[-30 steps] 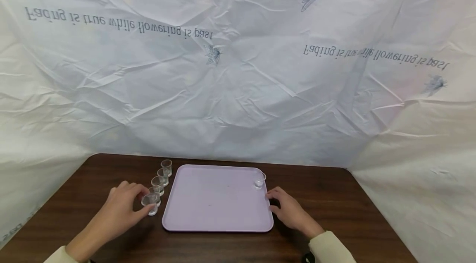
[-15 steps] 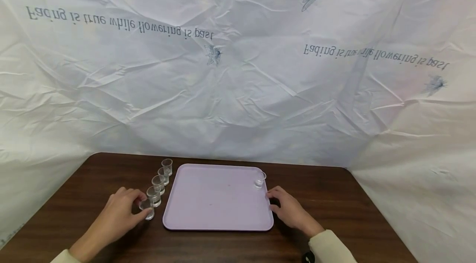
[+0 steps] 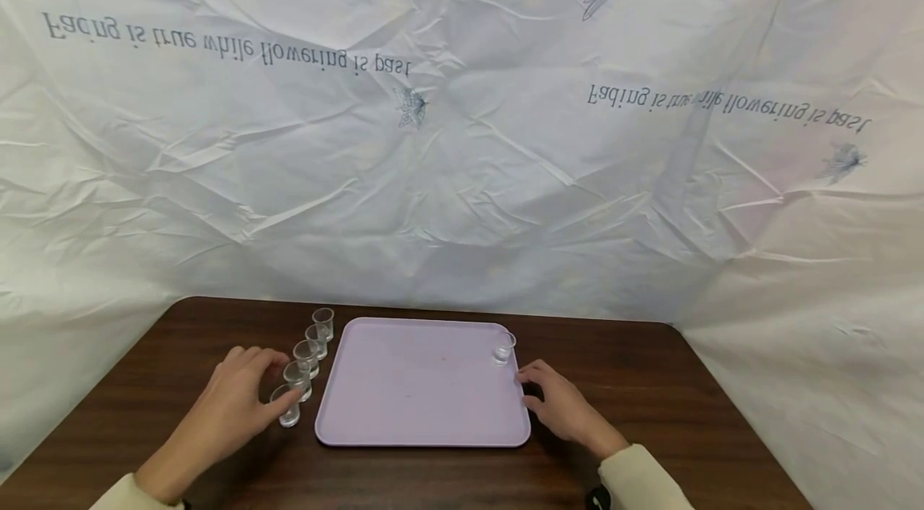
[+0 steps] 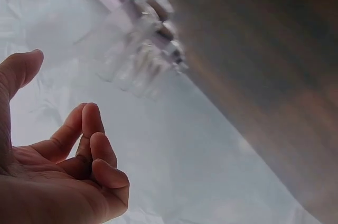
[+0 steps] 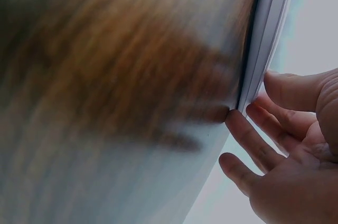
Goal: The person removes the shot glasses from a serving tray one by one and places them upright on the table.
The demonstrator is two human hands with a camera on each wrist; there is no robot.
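Several small clear cups (image 3: 306, 359) stand upright in a slanting row left of a pale purple tray (image 3: 419, 418). Around the near end of the row is my left hand (image 3: 234, 398), thumb spread from the fingers, with the nearest cup (image 3: 289, 414) below the thumb. In the left wrist view the cups (image 4: 140, 55) appear blurred, apart from the hand (image 4: 68, 166). Another clear cup (image 3: 503, 350) stands in the tray's far right corner. My right hand (image 3: 563, 410) touches the tray's right edge; the right wrist view shows its fingertips against the rim (image 5: 264, 39).
A dark brown wooden table (image 3: 650, 414) carries everything. Behind it and at both sides hangs a wrinkled white sheet (image 3: 462, 197) with printed lettering, close to the table's far edge.
The nearest cup, earlier between my left thumb and fingers, moved towards the row's near end and was let go. My left hand has since shifted slightly up and away. My right hand stayed put.
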